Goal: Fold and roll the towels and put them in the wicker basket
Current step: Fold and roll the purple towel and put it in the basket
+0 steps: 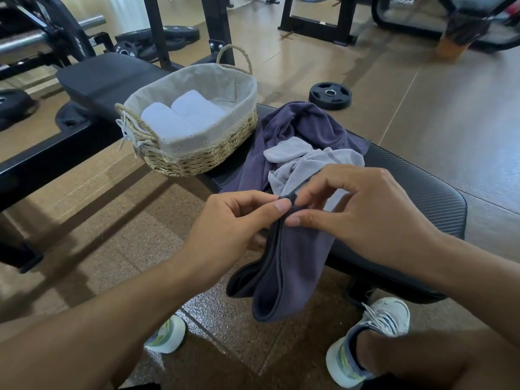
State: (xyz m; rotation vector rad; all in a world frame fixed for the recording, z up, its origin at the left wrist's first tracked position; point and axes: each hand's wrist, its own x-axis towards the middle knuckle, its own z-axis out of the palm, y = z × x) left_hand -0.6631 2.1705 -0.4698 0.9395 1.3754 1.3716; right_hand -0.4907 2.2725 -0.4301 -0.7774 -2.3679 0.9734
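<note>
Now the left hand (225,220) and right hand (363,215) both pinch the dark towel's (284,266) top edge, draped off the table's (416,198) near side; wicker basket (197,153) far left holds two white rolls (180,116).

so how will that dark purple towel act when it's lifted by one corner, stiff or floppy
Probably floppy: the dark towel sags in loose folds below where both hands, left and right, pinch its edge. It likely feels light, since a fingertip pinch holds it. It looks soft, so it should drape rather than keep a shape.
</note>
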